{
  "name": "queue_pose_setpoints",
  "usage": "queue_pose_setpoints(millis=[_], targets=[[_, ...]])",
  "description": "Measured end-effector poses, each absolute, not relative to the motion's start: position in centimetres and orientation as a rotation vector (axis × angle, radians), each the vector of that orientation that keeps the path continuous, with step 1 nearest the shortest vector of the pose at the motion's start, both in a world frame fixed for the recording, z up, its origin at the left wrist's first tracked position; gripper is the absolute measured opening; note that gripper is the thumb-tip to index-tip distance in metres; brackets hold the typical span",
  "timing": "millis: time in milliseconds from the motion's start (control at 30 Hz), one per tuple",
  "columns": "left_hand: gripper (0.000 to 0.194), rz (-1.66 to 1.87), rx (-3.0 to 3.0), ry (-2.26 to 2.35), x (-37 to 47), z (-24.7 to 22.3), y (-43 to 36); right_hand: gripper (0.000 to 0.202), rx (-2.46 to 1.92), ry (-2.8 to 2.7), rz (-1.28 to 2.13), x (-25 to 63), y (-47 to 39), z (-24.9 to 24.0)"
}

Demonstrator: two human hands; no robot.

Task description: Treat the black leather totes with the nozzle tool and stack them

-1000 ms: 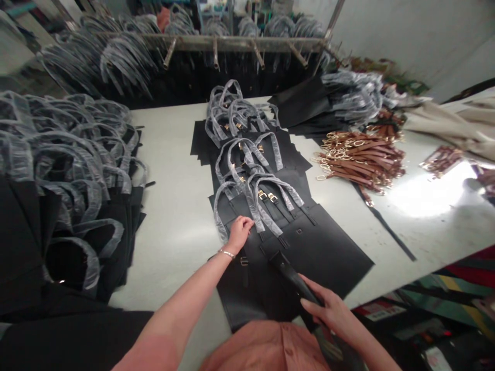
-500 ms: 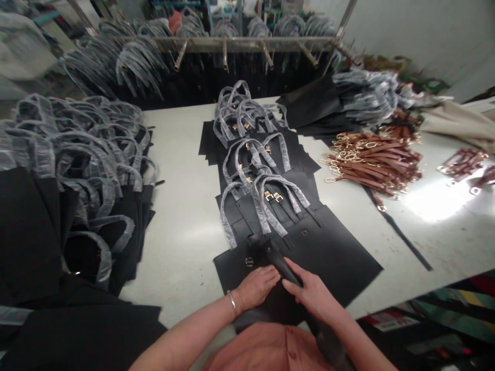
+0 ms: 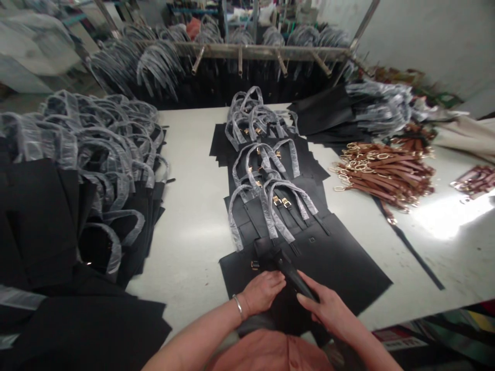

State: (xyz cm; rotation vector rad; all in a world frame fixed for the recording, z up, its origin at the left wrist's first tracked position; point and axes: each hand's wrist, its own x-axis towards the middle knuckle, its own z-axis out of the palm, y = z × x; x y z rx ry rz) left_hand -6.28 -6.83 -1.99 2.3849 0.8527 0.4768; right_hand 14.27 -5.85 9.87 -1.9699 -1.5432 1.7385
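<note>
My right hand (image 3: 323, 304) is closed around the handle of a black hand tool (image 3: 292, 273) with a blocky head. The tool's head is over a black leather-like bag panel (image 3: 340, 257), near a small gold buckle (image 3: 255, 265); whether it touches the panel cannot be told. My left hand (image 3: 265, 291) lies flat on the same panel, fingers together, just left of the handle. Beyond both hands, black bag pieces with plastic-wrapped handles (image 3: 273, 206) and gold clasps overlap in a row running away from me.
Many black bags with wrapped handles (image 3: 104, 144) are heaped at the left. On the right lie a pile of brown straps (image 3: 386, 172) with gold clips and a black strap (image 3: 419, 257). A metal rack (image 3: 263, 50) hung with bags stands behind the white table (image 3: 189, 221).
The view has shifted, so everything sits slightly further right and lower. The tool's head has moved little over the panel, and both hands keep their places beside it.
</note>
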Motion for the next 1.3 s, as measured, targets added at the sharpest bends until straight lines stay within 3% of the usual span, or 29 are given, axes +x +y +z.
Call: queue_pose_setpoints(millis=[300,467,533,733,867,1000,1133,1200,1300], targets=[[0.02,0.311,2.341,1.158,-4.0,0.0,-5.8,0.064,-1.788,-1.371,1.442,13.5,-4.7,10.9],[0.048,0.256,2.17,1.835,-1.2,2.0,-2.4,0.075,-1.831,-1.038,1.373,18.1,-6.9,12.0],[0.05,0.179,2.099,1.91,-0.6,2.6,-1.1,0.08,-1.862,-0.911,1.348,19.7,-8.1,11.5],[0.012,0.252,1.605,1.634,-1.0,3.1,1.7,0.086,-1.874,-0.646,1.274,22.4,-10.8,9.5],[0.029,0.472,1.431,1.35,-1.0,6.6,3.2,0.088,-1.889,-0.526,1.174,23.9,-12.0,10.6],[0.034,0.913,0.785,0.856,-1.1,15.4,3.9,0.092,-1.916,-0.482,1.069,25.6,-12.8,11.9],[0.029,1.051,0.598,0.801,0.8,22.9,4.5,0.098,-1.915,-0.455,0.994,27.2,-13.7,11.8],[0.027,1.067,0.555,0.809,3.2,23.7,5.0,0.102,-1.931,-0.422,0.977,28.2,-14.2,11.7],[0.03,0.898,0.623,0.803,7.4,20.5,5.8,0.105,-1.971,-0.354,0.949,30.2,-15.0,12.2]])
